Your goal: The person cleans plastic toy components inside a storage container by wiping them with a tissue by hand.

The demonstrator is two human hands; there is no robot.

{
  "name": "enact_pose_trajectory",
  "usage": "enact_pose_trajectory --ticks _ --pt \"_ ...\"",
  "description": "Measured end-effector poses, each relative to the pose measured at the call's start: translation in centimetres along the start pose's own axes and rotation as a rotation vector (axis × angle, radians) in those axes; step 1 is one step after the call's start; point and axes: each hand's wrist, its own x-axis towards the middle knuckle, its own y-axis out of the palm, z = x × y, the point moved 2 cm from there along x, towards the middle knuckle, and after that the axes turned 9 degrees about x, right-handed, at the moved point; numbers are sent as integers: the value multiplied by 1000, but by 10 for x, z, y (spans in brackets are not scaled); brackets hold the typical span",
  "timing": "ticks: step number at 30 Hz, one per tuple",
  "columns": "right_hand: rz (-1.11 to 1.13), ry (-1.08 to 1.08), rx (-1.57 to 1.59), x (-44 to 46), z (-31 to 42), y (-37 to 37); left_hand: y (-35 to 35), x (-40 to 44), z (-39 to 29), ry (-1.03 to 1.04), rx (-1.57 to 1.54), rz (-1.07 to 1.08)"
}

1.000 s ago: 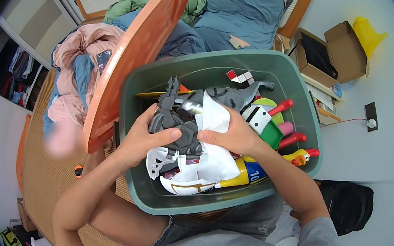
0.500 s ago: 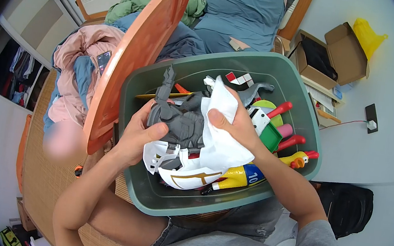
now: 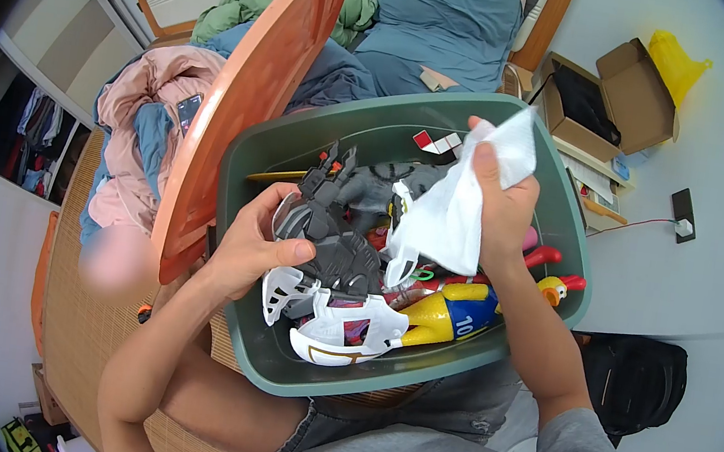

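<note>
Left grip is closed around the left side of a grey toy robot, thumb on top, fingers wrapped round the far edge, so the robot sits directly in the grip and reaches out to its right. Robot is held over the green bin, inside the rim, white plates at its near end

Right grip is narrow, white cloth pinched between thumb and fingers; the cloth pokes out above the grip and hangs down to its left, lower edge close to the robot's right side, cannot tell if touching. Right grip itself is apart from the robot, further right and a bit further back

In the bin: yellow toy in a blue shirt with a 10, right of the white plates; red handle behind it, near the right wrist; grey striped toy behind the robot; red and white blocks by the far wall. Orange lid stands upright left of the bin, blue bedding behind, open cardboard box at far right
</note>
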Motion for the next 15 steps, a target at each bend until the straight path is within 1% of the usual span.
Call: enact_pose_trajectory --ticks 1,3,5,7,8,11,12,14,15 --pt "66 20 -28 -1 -1 1 0 0 1 0 0 0" --pt "290 -15 -123 -8 -3 9 0 1 1 13 62 -4" --pt "476 -48 -260 -21 -12 13 1 1 2 5 59 -19" --pt "594 52 -210 -36 -16 22 2 1 4 -4 56 -37" --pt "640 149 -99 -42 -24 23 2 2 6 -12 66 -31" --pt "738 29 -222 -43 -29 24 0 2 9 -9 77 -26" --pt "739 29 -222 -40 -27 25 0 1 6 -2 98 -43" --pt "785 -291 -435 -34 -19 29 -1 2 5 20 105 -64" --pt "783 -291 -437 -34 -19 29 -1 3 5 20 105 -61"
